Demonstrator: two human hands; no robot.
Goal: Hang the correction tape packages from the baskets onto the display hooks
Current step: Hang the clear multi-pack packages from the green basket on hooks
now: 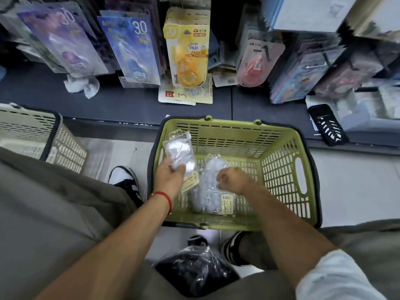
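Observation:
A green basket (281,169) stands on the floor in front of me. My left hand (167,176) grips a clear correction tape package (179,152) over the basket's left side. My right hand (234,180) reaches into the basket with fingers curled on the pile of clear packages (207,195) lying on its bottom; whether it grips one I cannot tell. Above the shelf, purple (67,40), blue (132,46), yellow (187,53) and pink (255,61) correction tape packages hang on display hooks.
A beige basket (43,135) stands at the left. A crumpled white tissue (82,84) and loose cards lie on the dark shelf (129,105). A black device (326,124) lies at the right. A dark plastic bag (194,267) sits between my knees.

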